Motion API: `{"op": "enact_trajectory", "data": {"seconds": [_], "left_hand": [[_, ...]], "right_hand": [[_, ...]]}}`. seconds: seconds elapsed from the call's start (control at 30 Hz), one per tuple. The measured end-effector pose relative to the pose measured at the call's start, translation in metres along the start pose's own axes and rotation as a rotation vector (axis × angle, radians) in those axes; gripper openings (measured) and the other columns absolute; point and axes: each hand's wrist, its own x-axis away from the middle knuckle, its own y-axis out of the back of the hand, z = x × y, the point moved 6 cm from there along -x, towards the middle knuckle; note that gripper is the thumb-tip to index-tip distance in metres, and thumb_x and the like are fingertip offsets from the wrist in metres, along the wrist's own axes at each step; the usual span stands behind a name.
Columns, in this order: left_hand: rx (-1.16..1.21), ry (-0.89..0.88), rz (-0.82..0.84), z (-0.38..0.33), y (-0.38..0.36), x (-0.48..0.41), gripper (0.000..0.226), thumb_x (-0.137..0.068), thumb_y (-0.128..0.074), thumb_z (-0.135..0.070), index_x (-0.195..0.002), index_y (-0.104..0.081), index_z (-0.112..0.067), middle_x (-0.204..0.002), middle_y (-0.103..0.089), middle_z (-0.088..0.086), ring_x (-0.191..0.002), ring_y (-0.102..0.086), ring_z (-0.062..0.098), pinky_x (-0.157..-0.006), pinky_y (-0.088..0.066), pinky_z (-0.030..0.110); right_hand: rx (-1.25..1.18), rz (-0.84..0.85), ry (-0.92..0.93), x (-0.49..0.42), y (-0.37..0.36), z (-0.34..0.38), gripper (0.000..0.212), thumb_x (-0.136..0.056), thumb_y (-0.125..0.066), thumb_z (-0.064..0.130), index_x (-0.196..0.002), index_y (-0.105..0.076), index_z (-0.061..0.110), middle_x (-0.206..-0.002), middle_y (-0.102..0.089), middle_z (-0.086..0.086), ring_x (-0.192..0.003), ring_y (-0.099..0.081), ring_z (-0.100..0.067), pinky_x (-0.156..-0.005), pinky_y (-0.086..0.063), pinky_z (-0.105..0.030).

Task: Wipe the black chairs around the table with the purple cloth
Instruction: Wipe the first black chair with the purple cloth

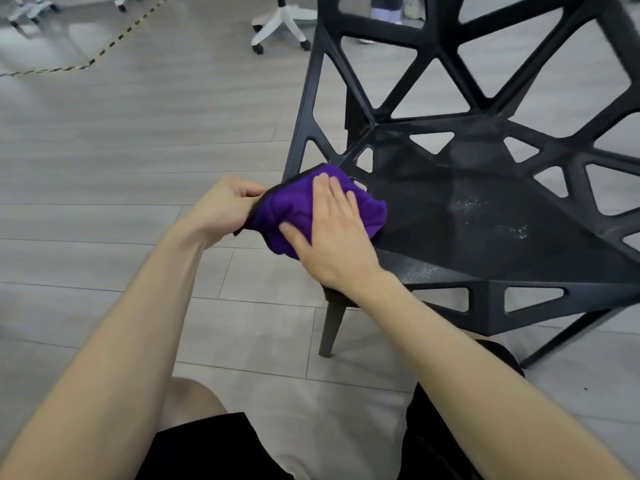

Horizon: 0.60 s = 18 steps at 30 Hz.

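In the head view, the purple cloth sits bunched at the centre of the frame, on the near-left corner of the black chair, partly overhanging the seat edge. The right hand lies flat on top of it, fingers spread and pointing to the upper left, palm pressing down rather than closed around anything. The left hand, just left of the cloth, pinches its dark-trimmed edge between thumb and curled fingers, off the seat over the grey floor.

The unwiped seat stretches away to the right of the cloth, and pale specks lie on the seat at centre right. The right hand is the nearer to that area, so the next stroke likely runs rightward across the seat. No other chair or table shows; only white wheeled bases at the top.
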Motion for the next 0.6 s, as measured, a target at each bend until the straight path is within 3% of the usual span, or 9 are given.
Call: {"op": "enact_trajectory", "data": {"seconds": [0.1,0.2,0.27,0.3,0.37,0.43,0.53,0.6], "left_hand": [[0.092,-0.003,-0.015,0.0,-0.001,0.001,0.063,-0.108,-0.047,-0.051,-0.084,-0.068,0.003,-0.073,-0.065,0.011,-0.069,-0.049,0.025,-0.071,-0.038,0.039],[0.201,0.016,0.032,0.002,-0.001,0.008,0.071,-0.118,-0.026,-0.042,-0.103,-0.078,0.005,-0.09,-0.078,0.015,-0.077,-0.059,0.022,-0.069,-0.045,0.03],[0.214,-0.003,0.077,0.001,-0.004,0.014,0.063,-0.114,-0.033,-0.041,-0.114,-0.078,0.003,-0.098,-0.079,0.012,-0.081,-0.06,0.021,-0.069,-0.045,0.028],[0.168,-0.02,0.085,0.0,-0.005,0.017,0.053,-0.111,-0.041,-0.038,-0.114,-0.079,-0.001,-0.097,-0.079,0.007,-0.081,-0.06,0.018,-0.071,-0.045,0.029],[0.041,-0.07,0.076,0.0,-0.009,0.021,0.032,-0.098,-0.062,-0.032,-0.11,-0.079,-0.008,-0.091,-0.076,0.001,-0.081,-0.061,0.012,-0.079,-0.047,0.032],[0.031,-0.105,0.063,0.005,-0.012,0.024,0.029,-0.084,-0.078,-0.03,-0.107,-0.078,-0.012,-0.094,-0.078,0.008,-0.087,-0.063,0.014,-0.087,-0.051,0.038],[0.146,-0.077,0.071,0.012,-0.012,0.03,0.032,-0.076,-0.081,-0.012,-0.108,-0.076,-0.013,-0.093,-0.073,0.002,-0.09,-0.063,0.016,-0.085,-0.053,0.037],[0.196,-0.078,0.116,0.009,-0.016,0.034,0.042,-0.08,-0.074,0.006,-0.117,-0.076,-0.012,-0.096,-0.072,-0.001,-0.092,-0.063,0.014,-0.083,-0.055,0.027]], "right_hand": [[-0.009,0.01,-0.153,-0.013,0.006,-0.031,0.105,-0.095,-0.035,0.086,-0.172,-0.016,0.017,-0.179,-0.003,-0.016,-0.166,0.004,-0.033,-0.134,0.001,-0.052],[-0.143,0.072,-0.309,-0.052,0.009,-0.052,0.103,-0.095,-0.046,0.082,-0.167,-0.028,0.011,-0.174,-0.024,-0.019,-0.163,-0.018,-0.035,-0.132,-0.017,-0.048],[-0.207,0.091,-0.397,-0.074,0.015,-0.058,0.087,-0.098,-0.046,0.077,-0.156,-0.048,0.011,-0.162,-0.04,-0.018,-0.152,-0.038,-0.038,-0.124,-0.033,-0.05],[-0.209,0.086,-0.406,-0.077,0.018,-0.055,0.086,-0.098,-0.044,0.077,-0.154,-0.051,0.014,-0.163,-0.037,-0.018,-0.153,-0.036,-0.038,-0.124,-0.032,-0.05],[-0.128,0.067,-0.339,-0.061,0.017,-0.039,0.096,-0.091,-0.04,0.089,-0.161,-0.045,0.024,-0.172,-0.019,-0.019,-0.163,-0.012,-0.036,-0.131,-0.017,-0.052],[-0.068,-0.005,-0.23,-0.028,0.012,-0.022,0.108,-0.079,-0.038,0.1,-0.165,-0.035,0.036,-0.171,-0.018,-0.015,-0.162,-0.005,-0.034,-0.132,-0.01,-0.053],[-0.111,-0.041,-0.213,-0.028,0.014,-0.029,0.099,-0.077,-0.049,0.099,-0.157,-0.044,0.043,-0.149,-0.038,-0.007,-0.147,-0.027,-0.032,-0.125,-0.024,-0.05],[-0.135,-0.074,-0.286,-0.047,0.023,-0.041,0.086,-0.084,-0.058,0.09,-0.15,-0.051,0.036,-0.138,-0.044,-0.009,-0.137,-0.037,-0.034,-0.117,-0.031,-0.047]]}}
